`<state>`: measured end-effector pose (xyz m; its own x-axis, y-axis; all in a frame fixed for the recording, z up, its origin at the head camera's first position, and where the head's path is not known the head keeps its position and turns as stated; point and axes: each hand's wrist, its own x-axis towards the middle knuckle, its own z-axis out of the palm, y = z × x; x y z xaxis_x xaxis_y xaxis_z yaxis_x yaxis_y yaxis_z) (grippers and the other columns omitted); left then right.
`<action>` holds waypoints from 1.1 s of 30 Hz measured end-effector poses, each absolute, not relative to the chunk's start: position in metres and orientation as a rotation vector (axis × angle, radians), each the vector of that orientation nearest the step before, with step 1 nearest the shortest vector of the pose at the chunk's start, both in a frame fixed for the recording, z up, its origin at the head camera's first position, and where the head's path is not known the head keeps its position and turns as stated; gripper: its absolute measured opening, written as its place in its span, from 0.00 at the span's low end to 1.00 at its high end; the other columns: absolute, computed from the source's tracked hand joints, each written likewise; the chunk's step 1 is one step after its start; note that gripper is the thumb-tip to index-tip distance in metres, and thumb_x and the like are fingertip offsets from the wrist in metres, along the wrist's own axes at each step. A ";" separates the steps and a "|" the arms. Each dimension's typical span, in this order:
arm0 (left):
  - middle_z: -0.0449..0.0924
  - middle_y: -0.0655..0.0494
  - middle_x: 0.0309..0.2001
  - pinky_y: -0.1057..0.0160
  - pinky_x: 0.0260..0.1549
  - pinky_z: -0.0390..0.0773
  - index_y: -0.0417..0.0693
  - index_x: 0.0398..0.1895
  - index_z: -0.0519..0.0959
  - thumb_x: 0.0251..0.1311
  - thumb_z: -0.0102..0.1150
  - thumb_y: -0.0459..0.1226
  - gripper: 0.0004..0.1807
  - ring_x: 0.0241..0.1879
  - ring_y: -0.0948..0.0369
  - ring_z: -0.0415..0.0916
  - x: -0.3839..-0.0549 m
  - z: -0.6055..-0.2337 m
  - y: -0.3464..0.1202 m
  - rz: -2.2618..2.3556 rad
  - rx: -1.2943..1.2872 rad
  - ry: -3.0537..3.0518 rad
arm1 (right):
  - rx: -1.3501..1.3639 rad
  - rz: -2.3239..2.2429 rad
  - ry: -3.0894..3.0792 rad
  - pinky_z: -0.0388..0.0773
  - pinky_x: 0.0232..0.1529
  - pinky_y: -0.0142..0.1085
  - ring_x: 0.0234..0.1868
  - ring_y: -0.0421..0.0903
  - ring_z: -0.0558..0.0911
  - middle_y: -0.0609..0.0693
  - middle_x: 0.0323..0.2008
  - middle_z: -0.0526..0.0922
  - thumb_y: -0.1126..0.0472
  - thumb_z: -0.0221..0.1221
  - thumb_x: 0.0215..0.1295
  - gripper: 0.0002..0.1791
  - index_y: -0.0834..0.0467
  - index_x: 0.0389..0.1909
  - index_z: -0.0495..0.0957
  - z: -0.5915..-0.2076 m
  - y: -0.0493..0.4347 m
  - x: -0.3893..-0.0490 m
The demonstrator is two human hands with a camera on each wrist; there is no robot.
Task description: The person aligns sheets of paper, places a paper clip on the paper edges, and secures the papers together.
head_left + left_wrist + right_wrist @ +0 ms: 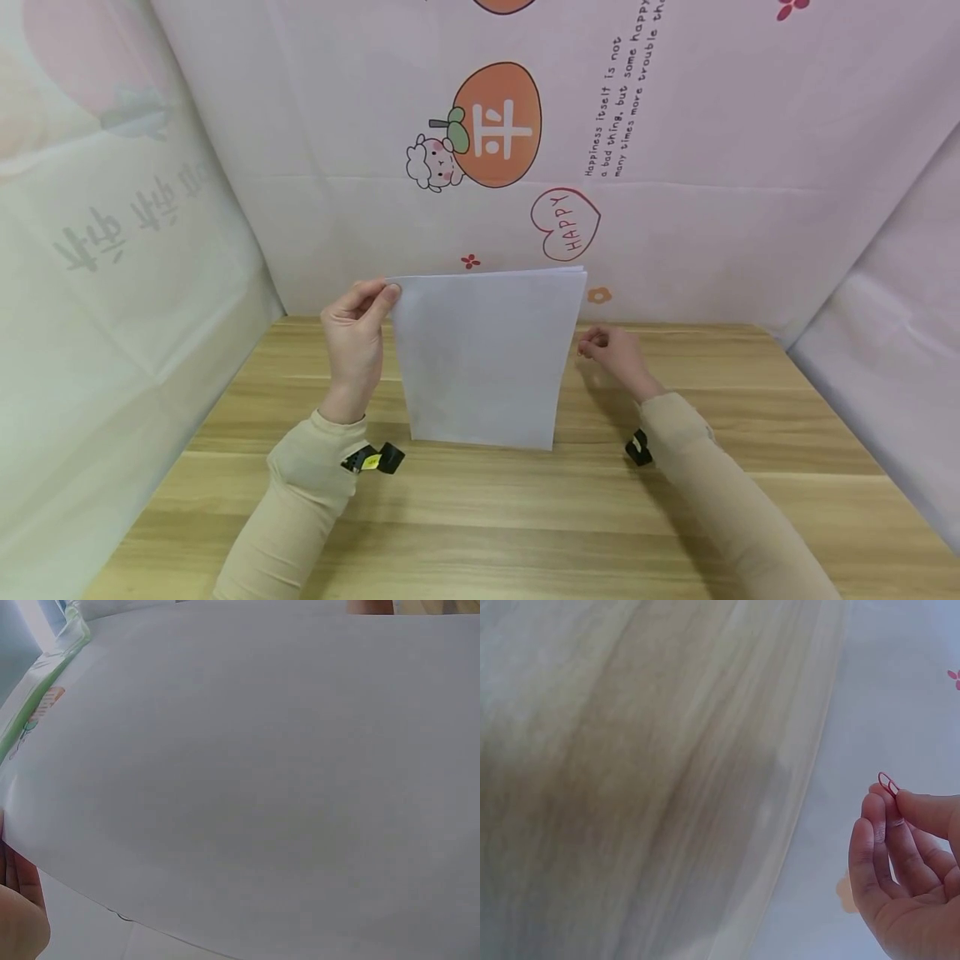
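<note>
Nearest: beige cloth sleeves on both forearms. Left hand pinches the upper left corner of thin white rectangular paper sheets, roughly upright before the wood-grain surface; lower-edge contact cannot be told. Right hand, beside the sheets, fingers bent, pinches a small red bent-wire clip.

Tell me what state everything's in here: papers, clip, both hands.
White papers: held up, edges slightly apart at top right
Red paper clip: pinched, off the papers
Left hand: gripping the papers' upper left corner
Right hand: pinching the clip, apart from the papers
</note>
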<state>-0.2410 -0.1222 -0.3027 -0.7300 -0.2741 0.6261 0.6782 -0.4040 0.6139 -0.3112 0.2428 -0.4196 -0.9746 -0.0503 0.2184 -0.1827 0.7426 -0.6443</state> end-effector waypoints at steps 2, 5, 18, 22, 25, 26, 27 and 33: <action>0.82 0.60 0.26 0.75 0.31 0.76 0.50 0.26 0.87 0.51 0.61 0.19 0.16 0.29 0.67 0.77 -0.241 -0.303 -0.122 -2.151 -0.586 -1.228 | 0.192 1.051 -2.739 0.75 0.32 0.32 0.34 0.48 0.84 0.56 0.31 0.86 0.62 0.59 0.64 0.06 0.61 0.35 0.80 -0.418 0.243 -0.309; 0.82 0.59 0.26 0.74 0.31 0.76 0.48 0.27 0.87 0.50 0.61 0.19 0.15 0.29 0.66 0.76 -0.241 -0.303 -0.123 -2.167 -0.595 -1.216 | 0.196 1.066 -2.719 0.75 0.32 0.32 0.34 0.49 0.85 0.57 0.31 0.86 0.62 0.59 0.64 0.06 0.61 0.35 0.80 -0.416 0.242 -0.306; 0.82 0.59 0.26 0.74 0.32 0.77 0.48 0.27 0.87 0.50 0.62 0.19 0.15 0.29 0.66 0.76 -0.241 -0.304 -0.122 -2.167 -0.596 -1.213 | 0.166 1.115 -2.677 0.77 0.34 0.33 0.36 0.53 0.85 0.57 0.34 0.87 0.62 0.58 0.65 0.07 0.62 0.37 0.80 -0.408 0.239 -0.295; 0.83 0.59 0.26 0.74 0.32 0.76 0.47 0.28 0.87 0.51 0.61 0.19 0.14 0.29 0.66 0.77 -0.240 -0.303 -0.122 -2.169 -0.611 -1.201 | 0.153 1.110 -2.678 0.77 0.33 0.33 0.36 0.53 0.85 0.57 0.34 0.87 0.61 0.57 0.66 0.08 0.61 0.37 0.81 -0.406 0.239 -0.293; 0.83 0.58 0.26 0.74 0.31 0.76 0.45 0.28 0.87 0.51 0.61 0.19 0.14 0.29 0.65 0.76 -0.240 -0.303 -0.121 -2.174 -0.617 -1.188 | 0.153 1.113 -2.668 0.77 0.33 0.31 0.36 0.52 0.85 0.57 0.34 0.87 0.61 0.57 0.66 0.07 0.61 0.37 0.81 -0.405 0.239 -0.291; 0.83 0.59 0.26 0.74 0.31 0.76 0.46 0.28 0.87 0.51 0.61 0.19 0.14 0.29 0.66 0.76 -0.240 -0.303 -0.121 -2.169 -0.615 -1.194 | 0.153 1.116 -2.662 0.77 0.33 0.31 0.36 0.51 0.85 0.56 0.34 0.87 0.61 0.58 0.66 0.08 0.61 0.37 0.81 -0.404 0.239 -0.290; 0.83 0.58 0.26 0.74 0.31 0.76 0.45 0.28 0.87 0.51 0.61 0.19 0.14 0.29 0.65 0.76 -0.240 -0.303 -0.121 -2.174 -0.618 -1.186 | 0.151 1.121 -2.657 0.77 0.33 0.31 0.36 0.51 0.85 0.56 0.34 0.87 0.61 0.58 0.66 0.07 0.60 0.37 0.81 -0.404 0.239 -0.289; 0.83 0.58 0.26 0.74 0.31 0.76 0.46 0.28 0.87 0.51 0.60 0.18 0.15 0.29 0.66 0.76 -0.240 -0.303 -0.121 -2.174 -0.612 -1.193 | 0.139 1.115 -2.626 0.77 0.33 0.31 0.35 0.51 0.85 0.55 0.33 0.87 0.59 0.58 0.65 0.07 0.59 0.37 0.82 -0.398 0.240 -0.284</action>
